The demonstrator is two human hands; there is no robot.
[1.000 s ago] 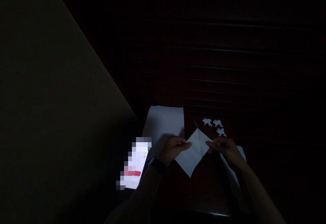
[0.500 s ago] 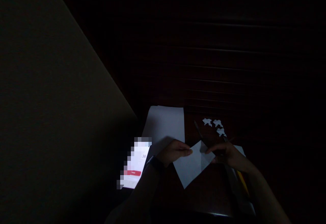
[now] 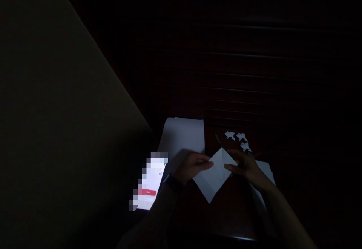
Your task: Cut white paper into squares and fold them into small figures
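Note:
In dim light a white square of paper (image 3: 215, 175) with creases is held like a diamond above a dark wooden table (image 3: 226, 211). My left hand (image 3: 192, 166) pinches its left corner, a dark band on the wrist. My right hand (image 3: 246, 166) pinches its right corner with fingers closed on the edge. Three small folded white paper figures (image 3: 239, 139) lie just beyond my right hand.
A white sheet (image 3: 183, 137) lies flat behind my left hand. A lit phone screen (image 3: 149, 183) with a red bar sits to the left. More white paper (image 3: 264, 177) lies under my right forearm. A thin dark stick (image 3: 218, 140) lies near the figures. A pale wall (image 3: 56, 128) fills the left.
The paper square dipped and tilted half a second ago, then came back up to a diamond. My right hand shifted slightly left along its edge.

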